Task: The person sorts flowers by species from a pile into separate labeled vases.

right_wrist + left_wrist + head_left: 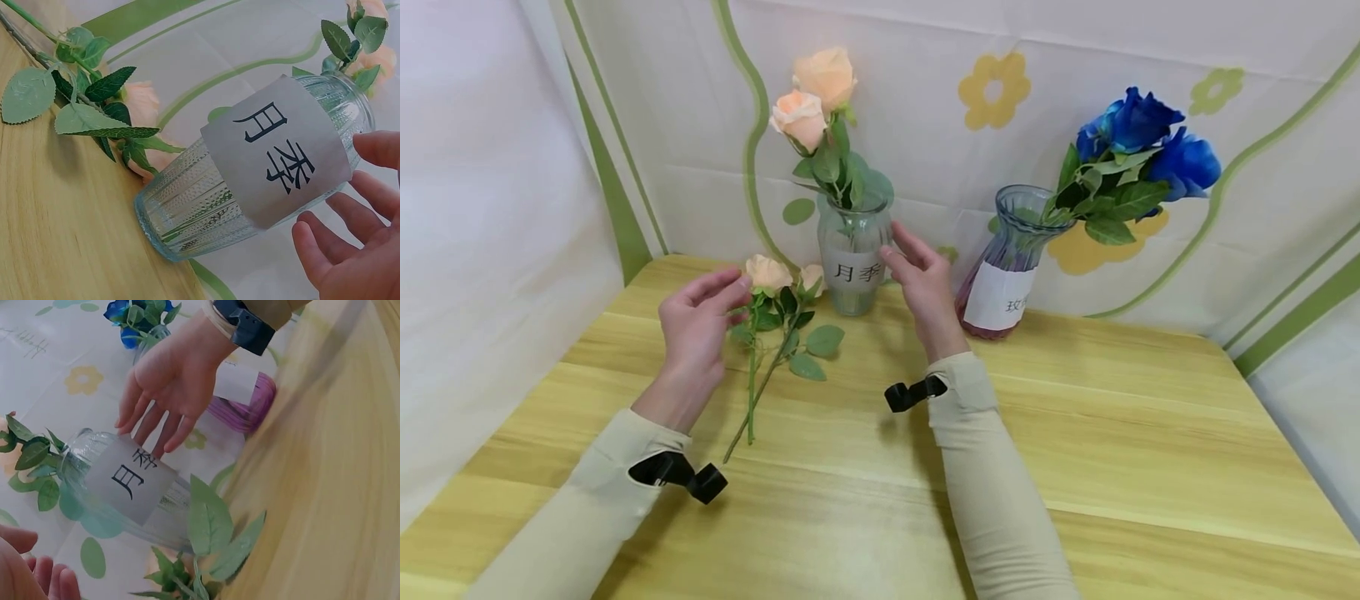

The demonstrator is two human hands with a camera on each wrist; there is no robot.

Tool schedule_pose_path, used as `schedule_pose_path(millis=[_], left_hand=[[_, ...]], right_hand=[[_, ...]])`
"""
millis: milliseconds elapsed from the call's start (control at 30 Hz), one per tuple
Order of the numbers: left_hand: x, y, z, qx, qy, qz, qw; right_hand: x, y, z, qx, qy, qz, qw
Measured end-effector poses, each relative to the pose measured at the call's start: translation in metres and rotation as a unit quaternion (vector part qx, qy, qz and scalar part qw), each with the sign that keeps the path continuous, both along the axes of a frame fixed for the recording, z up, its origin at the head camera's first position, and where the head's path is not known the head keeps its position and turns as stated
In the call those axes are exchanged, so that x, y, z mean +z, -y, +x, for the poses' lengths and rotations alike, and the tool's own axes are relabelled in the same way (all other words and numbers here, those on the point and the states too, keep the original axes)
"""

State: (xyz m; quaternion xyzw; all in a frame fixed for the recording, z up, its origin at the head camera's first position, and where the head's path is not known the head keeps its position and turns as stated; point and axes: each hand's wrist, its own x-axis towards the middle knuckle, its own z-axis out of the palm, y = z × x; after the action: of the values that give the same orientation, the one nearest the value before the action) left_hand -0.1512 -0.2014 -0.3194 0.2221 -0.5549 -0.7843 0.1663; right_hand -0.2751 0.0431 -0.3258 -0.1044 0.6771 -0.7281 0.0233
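Note:
A clear glass vase [853, 242] with a white label [275, 150] stands at the back of the table, holding peach roses [823, 79]. My right hand [925, 292] is at its right side, fingers extended and loosely spread; in the right wrist view the fingertips lie close to the glass, and whether they touch it I cannot tell. Two more peach roses [767, 275] with green leaves and stems lie on the table left of the vase. Beside their blooms is my left hand [694, 321], its fingers relaxed. Nothing is held in either hand.
Right of my right hand, a second vase [1003, 275], purple toward its base and labelled, holds blue roses [1142, 125] leaning right. A pale curtain with flower patterns hangs behind the wooden table [1150, 433]. Black cameras [685, 475] are worn on both wrists.

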Motion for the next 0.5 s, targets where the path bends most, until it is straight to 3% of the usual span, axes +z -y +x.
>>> schedule_pose_path(millis=[133,333,500], left_hand=[[-0.005,0.004,0.003,-0.036,0.028,-0.023,0.9987],[-0.011,0.007,0.006,-0.071,0.035,-0.027,0.9965],[-0.015,0.008,0.006,-0.113,0.065,-0.065,0.9894]], right_hand=[[0.001,-0.002,-0.001,-0.004,0.001,0.001,1.000],[0.001,-0.001,-0.001,0.000,0.002,-0.001,1.000],[0.001,-0.001,-0.001,0.000,0.004,-0.003,1.000]])
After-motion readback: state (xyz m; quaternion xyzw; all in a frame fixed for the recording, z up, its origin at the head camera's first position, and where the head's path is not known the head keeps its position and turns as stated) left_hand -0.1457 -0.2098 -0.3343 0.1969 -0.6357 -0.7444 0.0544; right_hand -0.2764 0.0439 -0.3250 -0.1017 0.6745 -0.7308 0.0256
